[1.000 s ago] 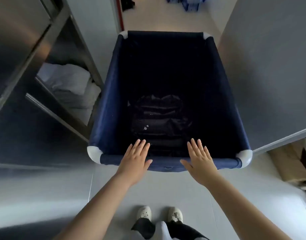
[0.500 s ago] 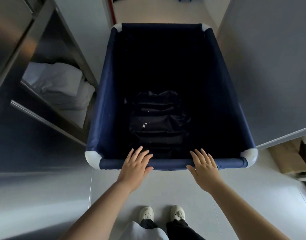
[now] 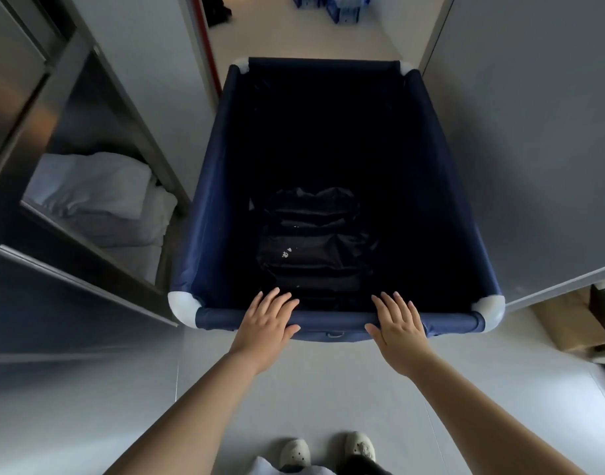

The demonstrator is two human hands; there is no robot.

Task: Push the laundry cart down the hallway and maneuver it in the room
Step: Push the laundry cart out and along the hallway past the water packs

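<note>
**A:** Any writing to read on the laundry cart (image 3: 211, 214)?

**B:** None legible. The black bag (image 3: 313, 245) lying on the cart's bottom carries a small white mark, too small to make out. At twelve o'clock, the blue-wrapped bottle packs (image 3: 342, 6) on the hallway floor are cut off by the frame's top edge; no label can be read.

**A:** Where is the cart?

**B:** Dead ahead, between a steel shelf unit (image 3: 88, 159) at nine o'clock and a grey wall panel (image 3: 534, 149) at three. Its near rail lies under both hands.

**A:** The grip?

**B:** The left hand (image 3: 265, 325) and right hand (image 3: 398, 329) lie flat on the rail, fingers spread and straight, not wrapped around it.

**A:** Anything hidden?

**B:** The cart's interior is so dark that its far half shows nothing. White folded linen (image 3: 102, 200) sits on the shelf, partly behind the post. At four o'clock, possibly a cardboard box (image 3: 565, 323), half hidden by the panel. White clogs (image 3: 295, 452) show at six.
</note>
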